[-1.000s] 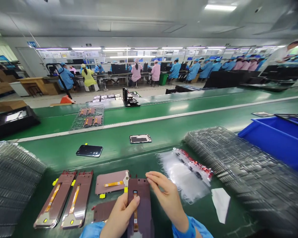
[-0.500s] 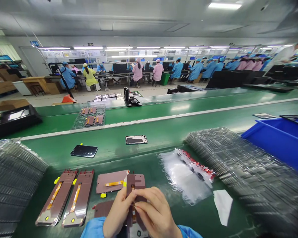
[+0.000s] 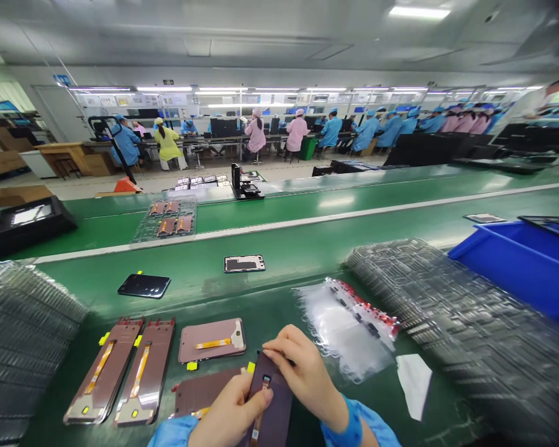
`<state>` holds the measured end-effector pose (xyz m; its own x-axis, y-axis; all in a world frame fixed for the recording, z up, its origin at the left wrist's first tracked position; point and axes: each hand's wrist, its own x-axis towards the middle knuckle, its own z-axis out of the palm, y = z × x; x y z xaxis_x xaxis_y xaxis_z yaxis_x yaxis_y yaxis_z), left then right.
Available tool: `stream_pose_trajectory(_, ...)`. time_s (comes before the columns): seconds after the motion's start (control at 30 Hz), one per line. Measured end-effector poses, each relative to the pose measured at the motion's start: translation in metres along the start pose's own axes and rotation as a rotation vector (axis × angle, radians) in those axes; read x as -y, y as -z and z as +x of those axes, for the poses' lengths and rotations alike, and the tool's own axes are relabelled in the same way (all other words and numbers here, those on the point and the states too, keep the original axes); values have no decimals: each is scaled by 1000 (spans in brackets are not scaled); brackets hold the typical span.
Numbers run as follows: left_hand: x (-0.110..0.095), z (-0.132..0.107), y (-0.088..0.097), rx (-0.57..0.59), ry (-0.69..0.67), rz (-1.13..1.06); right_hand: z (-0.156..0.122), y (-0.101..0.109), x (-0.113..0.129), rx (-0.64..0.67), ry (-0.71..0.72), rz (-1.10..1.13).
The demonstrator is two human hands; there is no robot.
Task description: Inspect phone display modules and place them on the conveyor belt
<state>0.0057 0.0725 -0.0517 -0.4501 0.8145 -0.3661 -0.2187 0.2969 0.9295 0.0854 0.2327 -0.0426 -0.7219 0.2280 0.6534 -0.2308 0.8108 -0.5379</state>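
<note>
Evidently, the left hand [image 3: 235, 403] has its grip around a phone screen [image 3: 280, 400] over the bench [image 3: 377, 403], thumb on its orange strip [image 3: 257, 427], likely to steady it; the right hand [image 3: 305, 369] pinches its top edge; other screens [image 3: 161, 363] lie flat at left, perhaps for easy reach.

Panels [image 3: 156, 366] lie on the worktop [image 3: 270, 310] between left trays [image 3: 23, 354] and film [image 3: 345, 335]; right of the film, a wipe [image 3: 414, 382], then right trays [image 3: 428, 310]. Behind, phones [image 3: 144, 285] lie on the belt [image 3: 307, 248].
</note>
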Motion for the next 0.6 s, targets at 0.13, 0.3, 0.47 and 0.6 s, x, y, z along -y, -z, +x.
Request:
stream_pose_trajectory(0.13,-9,2,-6,-69,-33,4,-11,-2,15,-90,301,-251)
stream_pose_trajectory(0.3,-20,3,-10,-54,-92,-184,-16,1,31,-78,457,-302)
stream_pose_trajectory(0.47,-23,1,2,98,89,-476,-13,4,29,-112,338,-166)
stream_pose_trajectory(0.6,-26,13,13,112,258,-561,-16,-5,23,-11,390,-184)
